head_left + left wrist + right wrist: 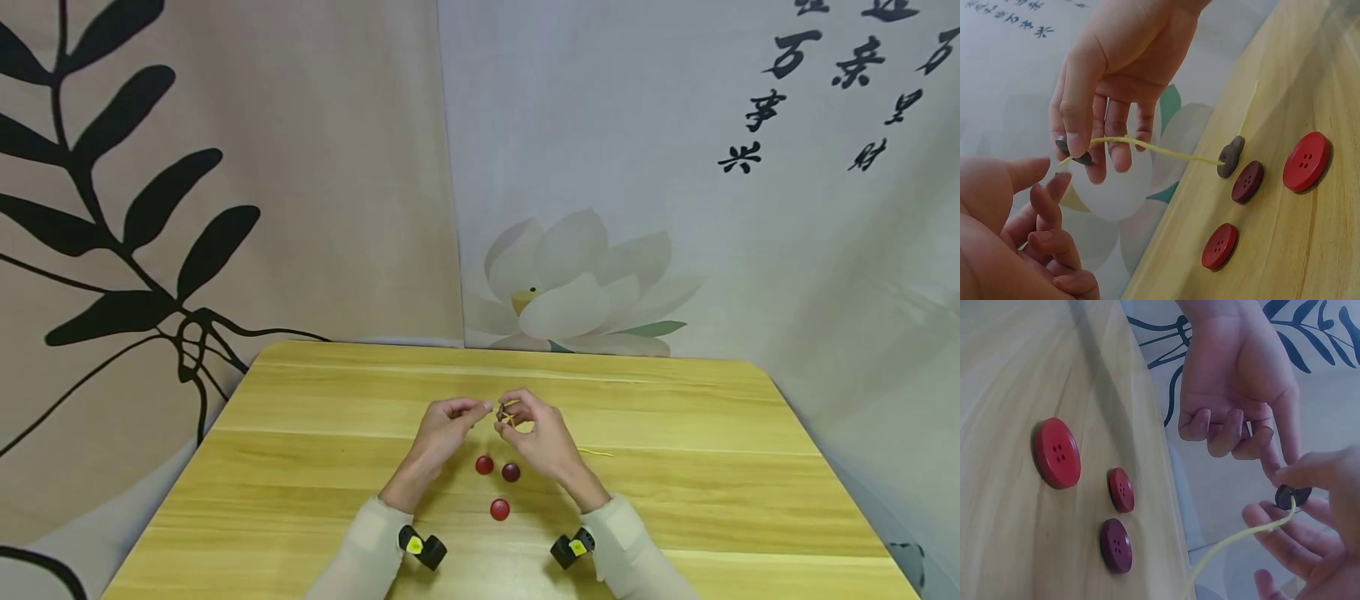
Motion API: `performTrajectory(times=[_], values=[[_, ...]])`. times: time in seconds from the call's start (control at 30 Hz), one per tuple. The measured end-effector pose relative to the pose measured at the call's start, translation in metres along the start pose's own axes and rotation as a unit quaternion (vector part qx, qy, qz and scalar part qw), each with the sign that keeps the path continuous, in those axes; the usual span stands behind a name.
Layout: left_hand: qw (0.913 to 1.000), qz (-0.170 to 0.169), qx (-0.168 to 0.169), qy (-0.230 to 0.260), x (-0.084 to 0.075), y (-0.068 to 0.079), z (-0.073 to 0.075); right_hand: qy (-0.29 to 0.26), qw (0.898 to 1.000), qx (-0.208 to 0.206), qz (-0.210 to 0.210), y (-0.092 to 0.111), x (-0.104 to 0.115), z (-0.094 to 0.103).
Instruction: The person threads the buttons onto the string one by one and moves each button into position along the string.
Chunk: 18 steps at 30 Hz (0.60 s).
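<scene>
My right hand [543, 437] pinches a dark button [1285, 497] between thumb and fingertips, and a yellow string [1166, 152] runs through it. A short end of string pokes out of the button toward my left hand [442, 433]. The left thumb and index fingertip come right up to that end; I cannot tell whether they grip it. Farther along the string are dark brown buttons [1230, 159], overlapping each other by the tabletop. In the head view the right hand hides them.
On the wooden table [337, 392] below the hands lie a large red button [1307, 161], a smaller red button [1219, 246] and a maroon button [1248, 182]. The string's tail [596, 452] lies right of my right wrist. A printed curtain [375, 208] hangs behind the table.
</scene>
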<state>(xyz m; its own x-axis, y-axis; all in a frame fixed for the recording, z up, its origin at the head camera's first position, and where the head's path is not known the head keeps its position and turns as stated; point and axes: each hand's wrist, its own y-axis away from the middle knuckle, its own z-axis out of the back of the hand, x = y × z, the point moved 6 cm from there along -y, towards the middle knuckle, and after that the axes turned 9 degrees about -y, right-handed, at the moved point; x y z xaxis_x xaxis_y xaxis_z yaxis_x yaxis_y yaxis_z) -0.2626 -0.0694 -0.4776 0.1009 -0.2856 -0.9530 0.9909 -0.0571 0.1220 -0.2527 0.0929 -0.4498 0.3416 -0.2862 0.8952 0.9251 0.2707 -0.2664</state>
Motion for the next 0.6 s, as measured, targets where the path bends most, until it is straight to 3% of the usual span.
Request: performTrajectory(times=[0.6], values=[[1.0,-0.005,-0.004,-0.001,-0.0035,-0.0009,-0.0042,0.002,1.0,0.014,0.008,-0.0005,-0.0007,-0.0012]])
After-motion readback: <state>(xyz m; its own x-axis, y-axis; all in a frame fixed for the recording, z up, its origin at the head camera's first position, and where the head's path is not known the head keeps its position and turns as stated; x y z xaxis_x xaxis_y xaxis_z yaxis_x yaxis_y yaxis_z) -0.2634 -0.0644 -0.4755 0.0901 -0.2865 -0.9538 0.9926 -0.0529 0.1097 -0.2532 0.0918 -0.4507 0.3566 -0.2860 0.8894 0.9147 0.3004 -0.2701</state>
